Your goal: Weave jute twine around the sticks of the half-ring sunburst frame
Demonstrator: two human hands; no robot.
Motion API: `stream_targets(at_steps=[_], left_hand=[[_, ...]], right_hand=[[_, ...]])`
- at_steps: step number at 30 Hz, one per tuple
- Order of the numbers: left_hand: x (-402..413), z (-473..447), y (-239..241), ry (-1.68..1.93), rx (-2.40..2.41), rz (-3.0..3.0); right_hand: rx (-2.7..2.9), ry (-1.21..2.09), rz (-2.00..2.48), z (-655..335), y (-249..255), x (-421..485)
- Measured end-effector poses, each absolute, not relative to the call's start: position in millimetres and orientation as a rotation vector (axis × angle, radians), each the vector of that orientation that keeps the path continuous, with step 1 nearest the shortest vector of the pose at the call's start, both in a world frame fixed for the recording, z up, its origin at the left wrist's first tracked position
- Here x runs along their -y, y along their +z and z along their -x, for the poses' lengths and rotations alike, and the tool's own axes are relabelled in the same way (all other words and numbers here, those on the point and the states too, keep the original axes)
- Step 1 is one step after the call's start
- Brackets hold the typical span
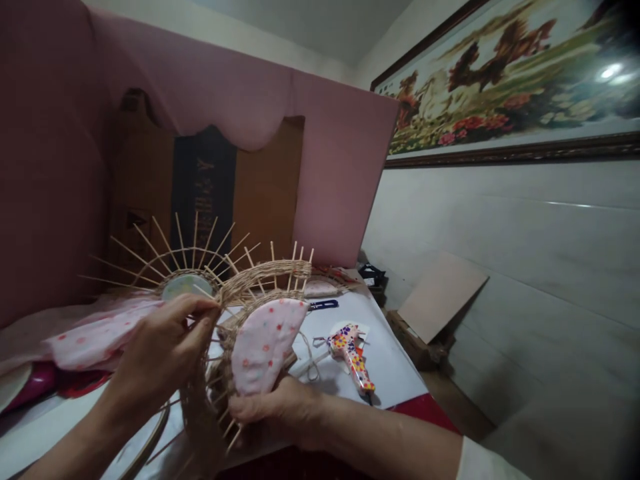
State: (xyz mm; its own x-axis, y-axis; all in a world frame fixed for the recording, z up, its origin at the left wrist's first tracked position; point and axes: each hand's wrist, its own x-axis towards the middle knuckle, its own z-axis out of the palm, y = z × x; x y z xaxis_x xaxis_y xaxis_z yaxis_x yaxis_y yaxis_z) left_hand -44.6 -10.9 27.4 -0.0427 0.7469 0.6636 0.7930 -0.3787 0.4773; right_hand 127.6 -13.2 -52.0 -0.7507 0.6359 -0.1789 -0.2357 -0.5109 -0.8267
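I hold a half-woven wicker piece (260,280) with thin wooden spokes sticking out of its rim, tilted upright over the table. A pink flowered fabric pad (265,343) fills its centre. My right hand (280,413) grips the piece from below, fingers closed on the woven edge. At the piece's left side, my left hand (160,353) pinches a strand or spoke with thumb and fingertips pressed together. Behind stands a second spoked frame (183,267) with a pale round centre.
A flower-patterned glue gun (353,353) lies on the white table (390,360), with a blue clip (324,305) behind it. Pink fabric (95,337) is heaped at left. A pink board (340,173) stands behind; cardboard (440,297) leans against the right wall.
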Motion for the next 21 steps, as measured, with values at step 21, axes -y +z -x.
stream_targets(at_steps=[21], left_hand=[[25.1,65.0,4.9,-1.492,1.481,2.187]], right_hand=[[1.052,1.519,0.600,-176.0,12.0,-26.1]])
